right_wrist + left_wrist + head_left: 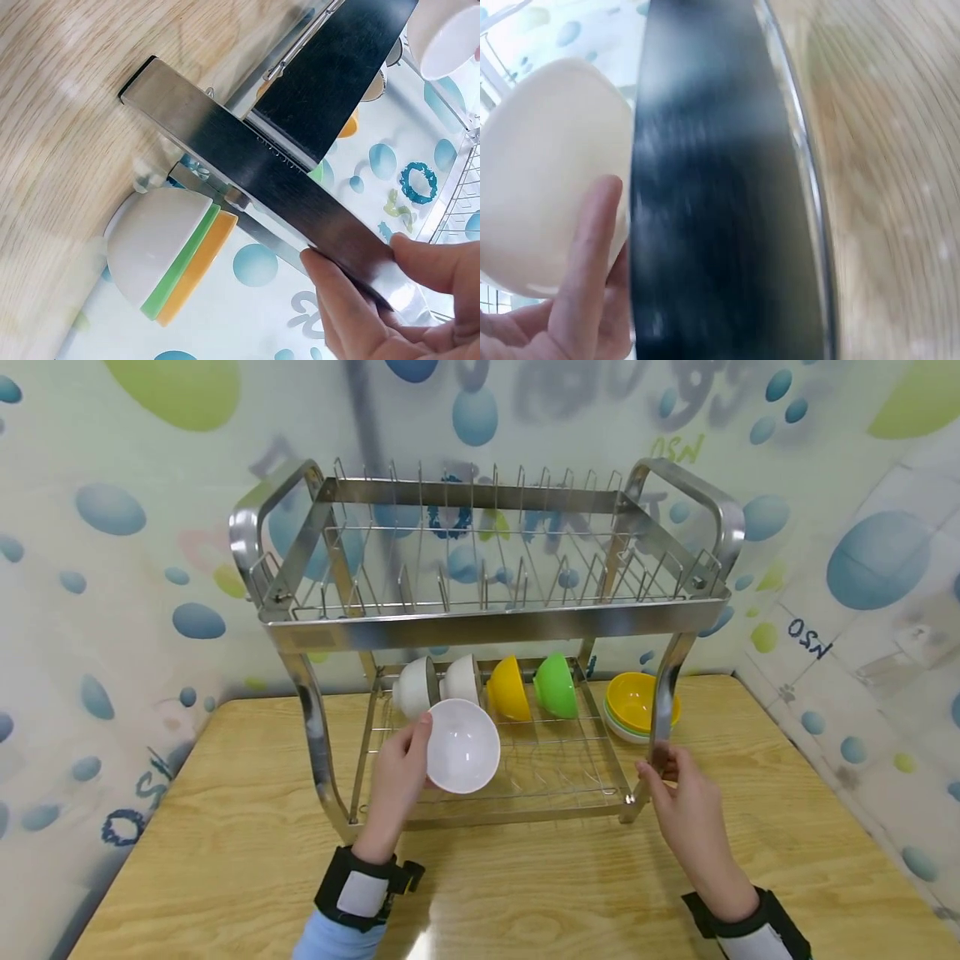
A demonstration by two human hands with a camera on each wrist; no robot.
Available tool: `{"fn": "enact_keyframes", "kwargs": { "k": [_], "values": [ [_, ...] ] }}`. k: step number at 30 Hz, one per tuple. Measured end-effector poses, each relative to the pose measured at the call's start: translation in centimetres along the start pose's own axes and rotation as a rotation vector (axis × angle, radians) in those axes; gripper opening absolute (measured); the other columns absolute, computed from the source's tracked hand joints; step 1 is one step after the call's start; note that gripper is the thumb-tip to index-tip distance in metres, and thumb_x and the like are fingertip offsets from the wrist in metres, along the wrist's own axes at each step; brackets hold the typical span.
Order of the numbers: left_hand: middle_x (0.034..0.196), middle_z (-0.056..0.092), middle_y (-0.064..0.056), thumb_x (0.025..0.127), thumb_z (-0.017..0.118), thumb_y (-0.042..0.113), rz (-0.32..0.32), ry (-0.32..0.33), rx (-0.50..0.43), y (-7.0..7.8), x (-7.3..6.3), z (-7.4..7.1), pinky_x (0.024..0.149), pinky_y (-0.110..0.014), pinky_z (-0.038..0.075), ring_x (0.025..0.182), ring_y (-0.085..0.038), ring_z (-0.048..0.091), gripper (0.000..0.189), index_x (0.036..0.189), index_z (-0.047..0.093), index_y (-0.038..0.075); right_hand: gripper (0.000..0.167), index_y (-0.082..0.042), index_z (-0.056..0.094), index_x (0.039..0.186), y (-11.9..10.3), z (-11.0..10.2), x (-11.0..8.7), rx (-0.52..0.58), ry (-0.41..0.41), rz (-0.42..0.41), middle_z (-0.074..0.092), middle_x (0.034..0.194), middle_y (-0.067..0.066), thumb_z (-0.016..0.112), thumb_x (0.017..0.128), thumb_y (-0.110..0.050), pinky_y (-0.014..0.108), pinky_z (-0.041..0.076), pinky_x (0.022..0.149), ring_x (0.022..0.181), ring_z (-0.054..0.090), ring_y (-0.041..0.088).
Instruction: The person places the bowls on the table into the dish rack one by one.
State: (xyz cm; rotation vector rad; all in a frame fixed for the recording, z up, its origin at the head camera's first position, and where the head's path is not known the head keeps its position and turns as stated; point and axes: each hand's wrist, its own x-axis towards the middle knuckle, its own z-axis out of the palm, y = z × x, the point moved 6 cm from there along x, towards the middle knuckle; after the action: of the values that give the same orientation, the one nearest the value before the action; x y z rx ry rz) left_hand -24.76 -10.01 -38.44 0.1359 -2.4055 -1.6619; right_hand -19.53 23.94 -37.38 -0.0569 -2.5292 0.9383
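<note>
My left hand (400, 770) holds a white bowl (463, 746) by its side, thumb at the rim, over the lower tier of the steel dish rack (491, 625). The bowl's open mouth faces the head camera. In the left wrist view, the fingers (592, 255) lie along its outer wall. With fingers and thumb, my right hand (686, 802) grips the rack's front right leg (663, 710). The right wrist view has the same hand (375, 307) around the flat metal upright. Behind the held bowl, two white bowls (416, 687), a yellow bowl (508, 689) and a green bowl (556, 686) stand tilted in a row.
A nested stack of bowls, yellow on top (632, 700), sits on the wooden table (570, 885) beside the rack's right side. Thin wire dividers (480, 560) fill the upper tier. A patterned wall covering (150, 568) stands close behind the rack.
</note>
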Motion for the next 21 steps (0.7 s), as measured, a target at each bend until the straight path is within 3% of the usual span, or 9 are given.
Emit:
{"fn": "enact_keyframes", "kwargs": {
  "k": [6, 10, 13, 21],
  "values": [
    [0.084, 0.068, -0.014, 0.098, 0.044, 0.045, 0.156, 0.122, 0.220, 0.8, -0.5, -1.3, 0.054, -0.031, 0.051, 0.070, -0.023, 0.062, 0.047, 0.108, 0.068, 0.006, 0.036, 0.007, 0.052, 0.115, 0.2, 0.0, 0.1, -0.012, -0.005, 0.016, 0.064, 0.099, 0.024, 0.063, 0.091, -0.017, 0.041, 0.056, 0.070, 0.090, 0.065, 0.036],
    [0.096, 0.066, -0.019, 0.096, 0.047, 0.048, 0.206, 0.179, 0.304, 1.0, -0.8, -1.7, 0.065, -0.044, 0.056, 0.086, -0.032, 0.065, 0.052, 0.112, 0.065, 0.002, 0.036, 0.007, 0.052, 0.115, 0.3, 0.1, 0.1, -0.006, -0.010, 0.024, 0.064, 0.099, 0.024, 0.063, 0.091, -0.017, 0.041, 0.056, 0.070, 0.090, 0.065, 0.036],
    [0.102, 0.063, -0.024, 0.094, 0.048, 0.052, 0.222, 0.216, 0.364, 1.1, -1.0, -2.0, 0.067, -0.051, 0.056, 0.092, -0.038, 0.064, 0.057, 0.115, 0.063, 0.002, 0.036, 0.007, 0.051, 0.115, 0.3, 0.1, 0.1, -0.007, -0.013, 0.029, 0.063, 0.099, 0.024, 0.063, 0.091, -0.017, 0.041, 0.056, 0.070, 0.090, 0.065, 0.036],
    [0.093, 0.057, -0.025, 0.092, 0.054, 0.050, 0.316, 0.337, 0.515, 1.4, -1.8, -2.9, 0.056, -0.047, 0.054, 0.074, -0.035, 0.059, 0.058, 0.117, 0.061, -0.002, 0.036, 0.008, 0.051, 0.115, 0.2, 0.1, 0.1, -0.011, -0.022, 0.032, 0.063, 0.099, 0.025, 0.062, 0.092, -0.016, 0.042, 0.056, 0.070, 0.091, 0.064, 0.037]
  ]
}}
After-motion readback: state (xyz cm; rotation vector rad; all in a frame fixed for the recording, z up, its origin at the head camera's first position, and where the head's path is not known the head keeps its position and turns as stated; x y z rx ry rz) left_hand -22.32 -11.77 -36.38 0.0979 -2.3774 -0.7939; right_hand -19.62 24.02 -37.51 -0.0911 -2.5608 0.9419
